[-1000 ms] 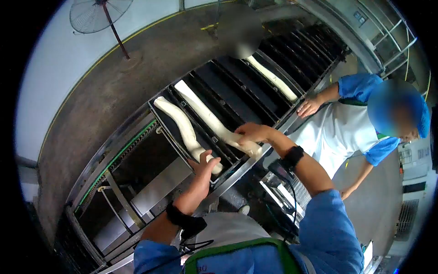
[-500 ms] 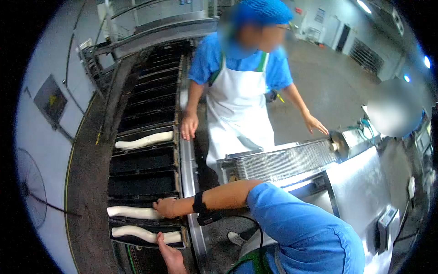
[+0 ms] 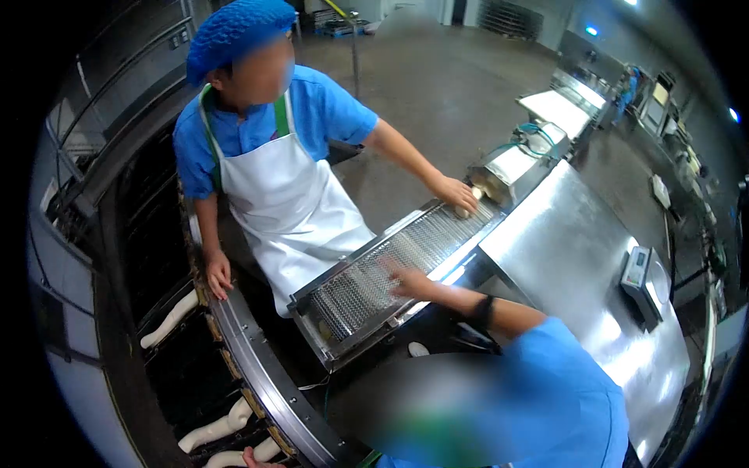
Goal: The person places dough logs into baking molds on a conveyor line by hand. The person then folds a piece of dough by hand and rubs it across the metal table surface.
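My right hand (image 3: pixel 412 283) reaches over the wire-mesh conveyor (image 3: pixel 355 303), its fingers spread and slightly blurred, with nothing in them. At the bottom edge, a small part of my left hand (image 3: pixel 262 462) shows against a long white dough roll (image 3: pixel 228 459); its grip is cut off from view. Another dough roll (image 3: pixel 216 427) lies in the black pan just beyond. A third dough roll (image 3: pixel 169 320) rests in a pan farther up the row. At the conveyor's far end, a co-worker's hand (image 3: pixel 455 195) is at a short dough piece (image 3: pixel 466 207).
The co-worker (image 3: pixel 273 179) stands across the conveyor, other hand (image 3: pixel 219 274) by the curved metal rail (image 3: pixel 261 366). To the right are a steel table (image 3: pixel 569 242) and a digital scale (image 3: pixel 641 281). A machine (image 3: pixel 519 160) stands at the conveyor's far end.
My view has swung right. My right hand has left the dough roll in the pan and moved over the conveyor. The co-worker's hand has reached the dough piece at the machine's outlet.
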A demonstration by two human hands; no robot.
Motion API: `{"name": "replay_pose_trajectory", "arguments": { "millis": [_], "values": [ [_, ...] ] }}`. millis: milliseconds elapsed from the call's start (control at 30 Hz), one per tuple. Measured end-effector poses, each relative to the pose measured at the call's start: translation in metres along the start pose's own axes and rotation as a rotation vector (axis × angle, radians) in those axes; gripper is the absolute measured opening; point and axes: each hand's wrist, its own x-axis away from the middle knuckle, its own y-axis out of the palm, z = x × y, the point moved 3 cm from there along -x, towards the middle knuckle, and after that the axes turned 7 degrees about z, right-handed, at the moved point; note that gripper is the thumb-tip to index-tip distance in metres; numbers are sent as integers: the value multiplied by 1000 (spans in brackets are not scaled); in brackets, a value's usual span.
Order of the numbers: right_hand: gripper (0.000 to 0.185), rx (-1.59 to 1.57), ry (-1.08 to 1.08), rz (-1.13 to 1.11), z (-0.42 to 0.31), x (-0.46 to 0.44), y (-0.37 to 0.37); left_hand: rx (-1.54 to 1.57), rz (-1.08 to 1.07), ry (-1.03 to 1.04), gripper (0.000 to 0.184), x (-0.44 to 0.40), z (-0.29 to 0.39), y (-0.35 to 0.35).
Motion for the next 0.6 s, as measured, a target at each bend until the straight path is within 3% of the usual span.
{"name": "replay_pose_trajectory", "arguments": {
  "millis": [100,133,167,200,233,267,300,333,367,400,433,467,533,600],
  "values": [
    [84,-59,114,532,7,37,-101,-237,-79,137,44,14,19,7],
    [83,37,-21,734,0,50,-131,-369,-128,193,44,19,22,5],
    [79,25,1,910,-14,50,-159,-103,-140,80,45,-13,-7,-6],
    [74,-65,-32,981,-29,52,-176,-103,-122,77,45,-4,-2,-4],
    [70,-152,-71,1052,-49,54,-194,-217,-169,283,52,10,12,4],
    [58,-229,-69,1023,-74,53,-196,-336,-212,488,59,20,23,8],
    [50,-140,-116,835,-81,44,-189,394,173,27,47,-90,-63,-18],
    [43,-51,-170,648,-94,39,-180,406,198,29,47,-79,-61,-17],
    [33,-22,-162,443,-113,41,-162,104,121,370,48,-66,-50,-12],
    [35,75,-198,218,-102,36,-139,-217,37,698,50,-51,-34,-2],
    [39,93,-202,92,-113,38,-125,-202,67,702,50,-46,-19,7],
    [44,26,-98,-23,-107,37,-109,17,138,423,52,-46,-6,16],
    [52,49,-170,-41,-85,33,-83,433,239,-153,54,-40,-1,25],
    [66,-33,-100,-64,-89,34,-77,389,315,-204,55,-51,-12,21]
  ]
}}
